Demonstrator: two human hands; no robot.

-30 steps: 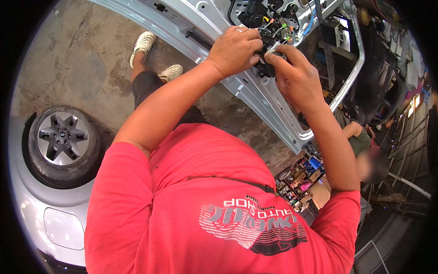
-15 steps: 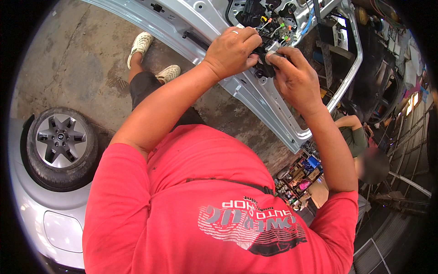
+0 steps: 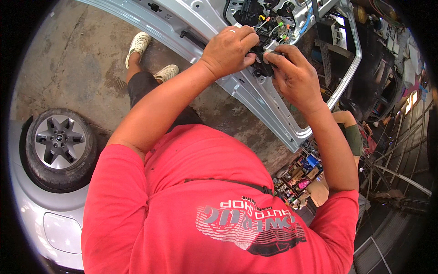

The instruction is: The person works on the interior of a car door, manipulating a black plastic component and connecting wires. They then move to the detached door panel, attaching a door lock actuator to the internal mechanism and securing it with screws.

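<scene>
The left hand (image 3: 229, 50) and right hand (image 3: 297, 76) apparently pinch a small black plastic part (image 3: 261, 67) (some fingertips are hidden) at a silver-grey metal car door (image 3: 180, 18); this close handwork seemingly calls for steady, matched pressure next.

One o'clock: I hold black part (image 3: 262, 67) between left grip (image 3: 229, 51) and right grip (image 3: 297, 80), at silver car door (image 3: 207, 23). Wheel (image 3: 60, 142) at nine o'clock.

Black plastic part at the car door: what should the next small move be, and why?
Perhaps shift the right hand slightly aside while the left hand steadies the black plastic part: both hands crowd it, so whether it sits fully against the silver car door cannot be seen.
</scene>
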